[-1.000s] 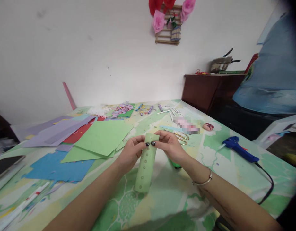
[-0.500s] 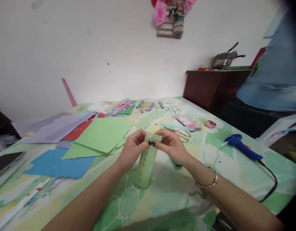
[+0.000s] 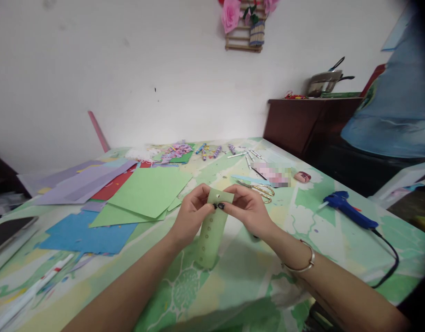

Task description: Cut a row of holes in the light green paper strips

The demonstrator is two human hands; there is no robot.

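Between both hands, in the head view, is a light green paper strip (image 3: 212, 240) with a hole near its top and a row of small drawn rings down its left side. My left hand (image 3: 193, 212) pinches the strip's upper left edge between thumb and fingers. On the other edge, my right hand (image 3: 249, 210) has the same kind of pinch, the two thumbs almost meeting below the hole. The strip hangs down toward the tabletop; whether its lower end touches I cannot tell. Gold-handled scissors (image 3: 264, 190) lie just behind my right hand.
Green paper sheets (image 3: 148, 191), blue paper (image 3: 88, 235) and purple paper (image 3: 88, 182) spread over the left side. A blue glue gun (image 3: 352, 210) with a cord lies at right. White pens (image 3: 237, 155) and paper scraps (image 3: 178, 152) are at the back; a phone (image 3: 12, 230) lies far left.
The hands and the strip keep nearly the same pose. The view has shifted very slightly, and a green item under my right hand is now mostly covered.
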